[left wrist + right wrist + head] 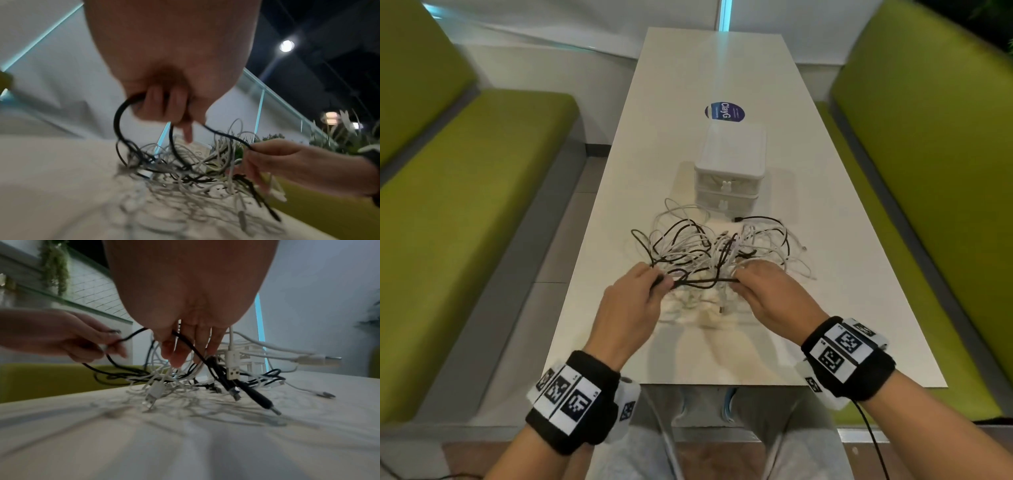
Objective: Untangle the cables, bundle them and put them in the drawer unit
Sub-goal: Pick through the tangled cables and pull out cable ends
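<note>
A tangle of white and black cables (719, 246) lies on the white table (722, 68), lifted a little at its near side. My left hand (654, 282) grips a black cable (702, 281) at the pile's near left; its curled fingers (164, 105) show in the left wrist view. My right hand (743, 277) pinches the same black cable (226, 136) about a hand's width to the right, and the black cable (185, 340) runs under its fingers (176, 353). A small white drawer unit (729, 164) with two shut drawers stands just behind the pile.
Green bench seats (465, 192) flank the table on both sides. A round blue sticker (724, 111) lies on the tabletop beyond the drawer unit. Loose plugs (265, 400) stick out of the pile toward the near table edge (722, 384).
</note>
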Available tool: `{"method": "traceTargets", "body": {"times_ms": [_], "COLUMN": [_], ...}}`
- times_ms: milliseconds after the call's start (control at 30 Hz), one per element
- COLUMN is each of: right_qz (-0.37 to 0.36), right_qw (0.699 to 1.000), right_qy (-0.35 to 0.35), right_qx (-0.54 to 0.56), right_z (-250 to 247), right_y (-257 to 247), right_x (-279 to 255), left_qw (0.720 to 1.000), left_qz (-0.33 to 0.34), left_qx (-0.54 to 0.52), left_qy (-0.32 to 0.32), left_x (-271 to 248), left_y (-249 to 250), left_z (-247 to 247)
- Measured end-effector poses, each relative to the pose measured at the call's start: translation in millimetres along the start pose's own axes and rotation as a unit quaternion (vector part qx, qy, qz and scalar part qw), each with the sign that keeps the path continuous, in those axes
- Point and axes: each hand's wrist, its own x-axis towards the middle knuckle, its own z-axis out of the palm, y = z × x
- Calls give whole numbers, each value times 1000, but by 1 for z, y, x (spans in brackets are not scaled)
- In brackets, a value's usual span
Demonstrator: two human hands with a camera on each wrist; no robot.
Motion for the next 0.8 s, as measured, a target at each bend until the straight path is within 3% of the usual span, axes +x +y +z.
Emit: {"method": "traceTargets", "body": {"times_ms": [67, 200, 300, 467, 533, 600, 800], "right_qz": [1, 19, 23, 61, 55, 35, 24], "right_qw": [1000, 998, 996, 987, 988, 991, 993], "right_qy": [-17, -58, -79, -126, -126, -124, -118], "right_qx": [-14, -11, -31, -72, -66, -29, 1], "right_z": [3, 0, -6, -7, -7, -9, -3], "right_y": [-4, -13, -17, -13, -13, -17, -23], "right_x": [-2, 4, 3, -2, -2, -1, -7], "left_qw": [1000, 991, 984, 956, 959, 975, 989], "left_qz": [-8, 126, 172, 236, 238, 214, 142], "left_qx": [20, -10, -22, -127, -134, -57, 19], "left_qy": [5, 47, 51, 117, 70, 29, 35], "left_x": [1, -5, -5, -13, -15, -15, -12], "left_y": [4, 47, 62, 67, 65, 60, 48], "left_z": [0, 3, 14, 20, 26, 38, 41]}}
